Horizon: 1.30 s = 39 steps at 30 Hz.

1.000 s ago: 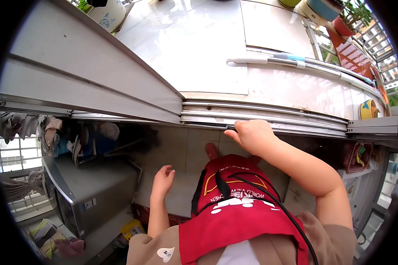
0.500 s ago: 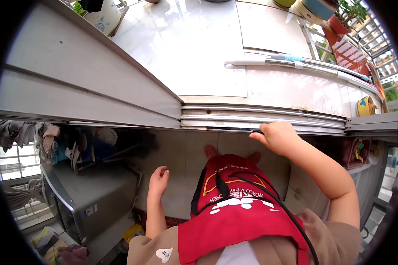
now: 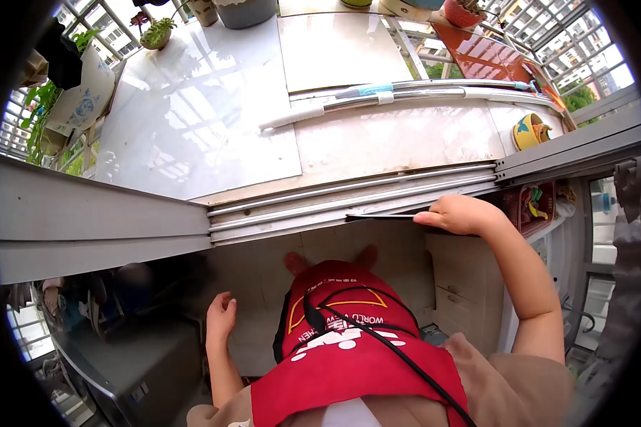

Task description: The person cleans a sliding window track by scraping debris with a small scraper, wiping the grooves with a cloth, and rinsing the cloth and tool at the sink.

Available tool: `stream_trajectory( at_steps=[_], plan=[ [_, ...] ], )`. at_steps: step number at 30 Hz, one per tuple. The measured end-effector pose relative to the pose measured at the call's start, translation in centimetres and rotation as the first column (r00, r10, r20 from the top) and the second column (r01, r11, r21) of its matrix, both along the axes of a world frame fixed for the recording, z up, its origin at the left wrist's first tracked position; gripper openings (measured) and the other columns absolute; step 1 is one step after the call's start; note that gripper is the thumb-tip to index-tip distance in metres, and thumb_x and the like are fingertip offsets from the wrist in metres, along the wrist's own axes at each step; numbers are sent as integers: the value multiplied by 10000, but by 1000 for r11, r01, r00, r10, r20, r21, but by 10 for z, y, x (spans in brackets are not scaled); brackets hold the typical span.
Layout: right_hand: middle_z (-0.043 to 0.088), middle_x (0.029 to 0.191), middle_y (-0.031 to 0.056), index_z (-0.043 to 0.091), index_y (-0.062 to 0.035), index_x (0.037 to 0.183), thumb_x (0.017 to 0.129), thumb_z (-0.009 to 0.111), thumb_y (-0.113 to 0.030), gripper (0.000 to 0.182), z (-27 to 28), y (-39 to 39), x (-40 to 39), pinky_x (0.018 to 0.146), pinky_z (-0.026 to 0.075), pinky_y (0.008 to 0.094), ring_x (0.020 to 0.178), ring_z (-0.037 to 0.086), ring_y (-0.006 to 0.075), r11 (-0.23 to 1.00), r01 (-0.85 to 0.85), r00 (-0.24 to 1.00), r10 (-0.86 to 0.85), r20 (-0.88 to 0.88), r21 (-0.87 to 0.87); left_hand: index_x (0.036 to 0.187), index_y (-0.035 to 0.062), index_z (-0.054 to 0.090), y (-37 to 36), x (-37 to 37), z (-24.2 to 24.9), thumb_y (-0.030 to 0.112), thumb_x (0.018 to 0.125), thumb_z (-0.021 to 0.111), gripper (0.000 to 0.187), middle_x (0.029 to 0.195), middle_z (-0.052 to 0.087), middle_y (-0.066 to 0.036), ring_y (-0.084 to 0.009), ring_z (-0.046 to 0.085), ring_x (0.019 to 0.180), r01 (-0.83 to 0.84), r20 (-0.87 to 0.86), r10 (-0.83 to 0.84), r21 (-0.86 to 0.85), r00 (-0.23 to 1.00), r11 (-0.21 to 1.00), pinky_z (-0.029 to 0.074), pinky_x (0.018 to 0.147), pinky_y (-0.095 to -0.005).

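My right hand (image 3: 457, 214) pinches a slim dark tool (image 3: 383, 217) over the track (image 3: 285, 218) beside it; my left hand (image 3: 221, 317) hangs half-open, empty.

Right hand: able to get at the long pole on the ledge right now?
Likely yes. Only low window tracks show between the right hand and the pole, though its thin dark tool may need setting down.

A slim black-and-silver tool (image 3: 381, 216) lies along the window tracks (image 3: 299, 207).
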State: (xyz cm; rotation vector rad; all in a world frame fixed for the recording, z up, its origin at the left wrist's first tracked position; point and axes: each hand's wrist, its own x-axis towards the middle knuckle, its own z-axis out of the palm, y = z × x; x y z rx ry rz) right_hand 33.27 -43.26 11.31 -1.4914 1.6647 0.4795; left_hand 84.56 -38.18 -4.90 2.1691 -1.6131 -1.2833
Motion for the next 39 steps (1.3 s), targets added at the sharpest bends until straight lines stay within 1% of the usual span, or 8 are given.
stream_trajectory(
  at_steps=[7,11,19,23,29,33,35,39],
  plan=[
    [601,648,174,602,11,691,868,528,-577,619,40,58,-130,632,497,435,657,598,383,943,301,883,-332,-333,-141,1126,-36,586,-12,-33,3,178,860,595,341,911,669,-162,-242,646,838,110,24,-111,30,994,994,496,758,-332],
    [619,694,168,619,-43,691,858,511,-590,582,-17,55,-83,689,486,442,733,604,375,890,-109,965,-11,-262,-442,1134,-35,585,-24,-59,3,181,860,595,349,946,671,-179,-255,652,866,155,28,-155,2,988,988,498,779,-340],
    [595,610,140,579,-59,612,842,508,-604,595,3,84,-129,605,490,439,638,611,339,912,3,929,-154,-336,-409,1139,-37,585,-16,-100,9,197,857,593,366,999,658,-219,-304,651,932,199,71,-199,11,977,980,495,817,-365],
    [615,642,144,618,-59,650,845,501,-603,589,-33,57,-63,631,499,426,687,630,333,847,-69,990,-6,-140,-527,1138,-28,589,-6,-135,1,205,854,597,368,968,663,-214,-292,655,920,285,148,-289,51,946,957,496,802,-358],
    [633,686,140,652,-50,705,835,503,-626,609,-26,35,-68,692,495,430,751,630,342,915,-67,994,26,-107,-398,1173,-58,554,1,-164,17,202,875,597,397,1054,651,-198,-262,635,991,232,-85,-227,60,970,971,487,855,-333],
    [583,643,186,618,-16,656,824,555,-596,608,4,80,-146,658,466,462,705,599,373,940,253,944,-292,-153,-230,1148,-17,591,13,-146,32,208,862,589,364,1015,666,-197,-273,653,961,290,121,-315,187,941,938,497,837,-340],
    [577,639,192,607,-8,643,829,562,-582,605,6,86,-135,648,458,462,697,590,380,924,280,933,-326,-155,-259,1109,-8,621,-2,-155,61,208,866,582,327,981,677,-176,-262,659,919,337,99,-374,266,922,903,500,815,-331],
    [552,635,177,550,9,668,898,544,-482,542,4,103,-87,613,444,434,657,572,340,853,327,923,-381,-57,-406,1039,0,664,-50,-202,95,230,909,550,288,927,687,-140,-196,643,851,606,-317,-521,310,792,733,493,791,-298]
  ],
)
